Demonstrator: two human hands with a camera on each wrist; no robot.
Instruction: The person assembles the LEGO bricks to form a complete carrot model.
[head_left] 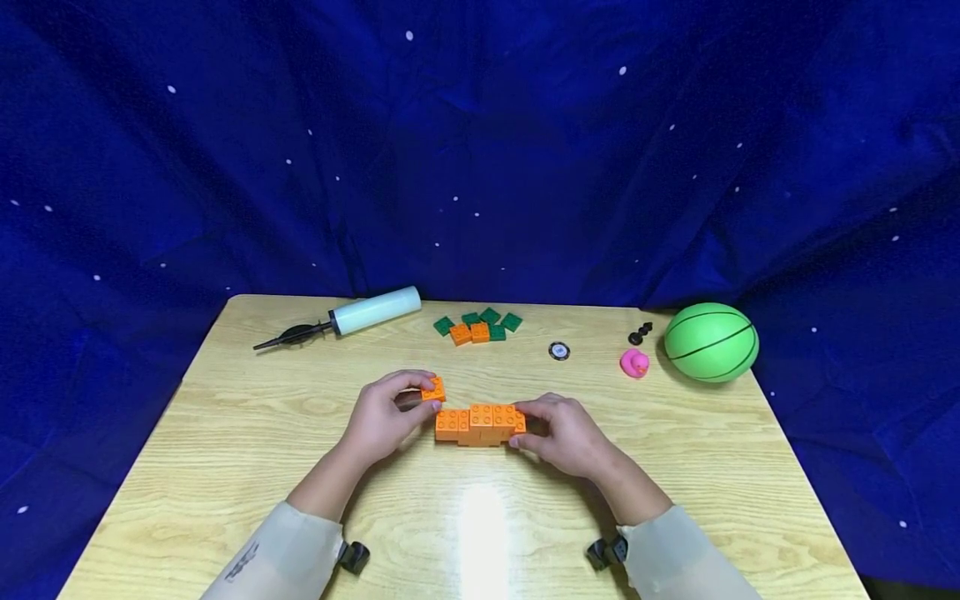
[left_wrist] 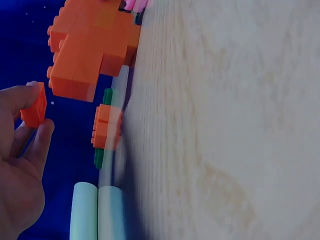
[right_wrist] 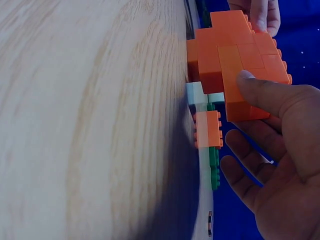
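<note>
My left hand (head_left: 385, 417) pinches a loose orange toy brick (head_left: 433, 389) between thumb and fingers. In the left wrist view this brick (left_wrist: 36, 107) stands apart from the larger orange brick build (left_wrist: 77, 65). Several orange bricks are joined in that build (head_left: 480, 425), which widens in stepped layers toward the top. Its right end sits between the thumb and fingers of my right hand (head_left: 562, 433). The right wrist view has the thumb (right_wrist: 260, 90) pressed on the build's side, while the lower fingers spread away from it.
Behind the hands lie two orange bricks (head_left: 469, 333) among several flat green bricks (head_left: 512, 322). A hand pump (head_left: 378, 311) lies at the back left. Rightward are a poker chip (head_left: 559, 351), a pink rubber duck (head_left: 634, 363), a small black object (head_left: 640, 333) and a green ball (head_left: 711, 342).
</note>
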